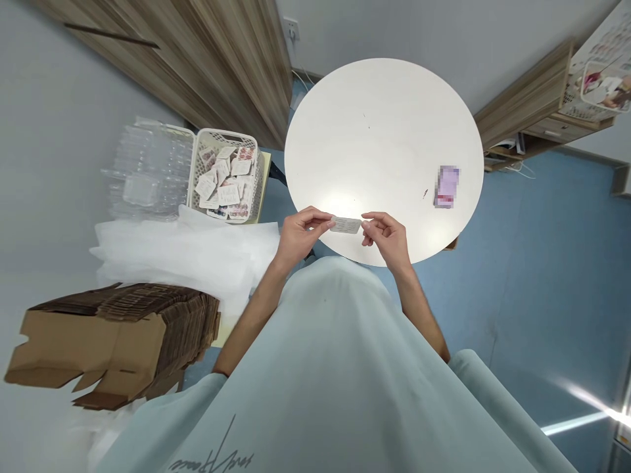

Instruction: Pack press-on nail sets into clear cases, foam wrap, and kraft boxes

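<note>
Head view | left hand point(302, 238) pinches one end of a printed card point(346, 225) between thumb and fingers | right hand point(387, 238) at its other end, fingers curled, contact unclear | card above the round table's point(379, 131) near edge | seemingly mid-handling: one card up, many similar cards point(229, 195) left in the basket point(258, 187)

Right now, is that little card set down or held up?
Held up: the left hand pinches one end of the card above the table, the right hand at the other.
</note>
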Demonstrator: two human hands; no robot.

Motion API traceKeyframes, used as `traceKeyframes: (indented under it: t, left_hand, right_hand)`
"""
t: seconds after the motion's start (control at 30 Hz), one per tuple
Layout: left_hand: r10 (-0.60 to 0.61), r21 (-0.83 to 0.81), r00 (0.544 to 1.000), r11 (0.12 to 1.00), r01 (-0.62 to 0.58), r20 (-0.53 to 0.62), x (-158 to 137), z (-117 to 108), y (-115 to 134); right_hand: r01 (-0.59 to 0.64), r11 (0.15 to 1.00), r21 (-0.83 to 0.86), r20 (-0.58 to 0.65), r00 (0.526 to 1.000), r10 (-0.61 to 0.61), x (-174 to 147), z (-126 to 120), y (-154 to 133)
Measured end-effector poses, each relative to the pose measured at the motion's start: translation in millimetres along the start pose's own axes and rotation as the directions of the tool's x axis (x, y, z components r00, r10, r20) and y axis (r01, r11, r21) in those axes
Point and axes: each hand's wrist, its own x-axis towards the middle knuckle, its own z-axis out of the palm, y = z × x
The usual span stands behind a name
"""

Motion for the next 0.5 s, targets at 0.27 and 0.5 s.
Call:
traceKeyframes:
  t: [0.27, 0.5]
  left_hand:
    - [-0.113, 0.036, 0.992, 0.993, 0.115, -0.049, -6.2, 0.6, -7.6]
    - [-0.302, -0.051, 0.952, 0.951, 0.305, 0.047, -1.2, -5.1, -3.2]
  right_hand:
    - [0.131, 0.982, -0.133, -0.049, 0.989, -0.138, -5.9, 10.7, -4.9]
    - [0.146, 0.975, -0.167, 0.014, 0.989, -0.145, -14.0, 12.2, -2.7]
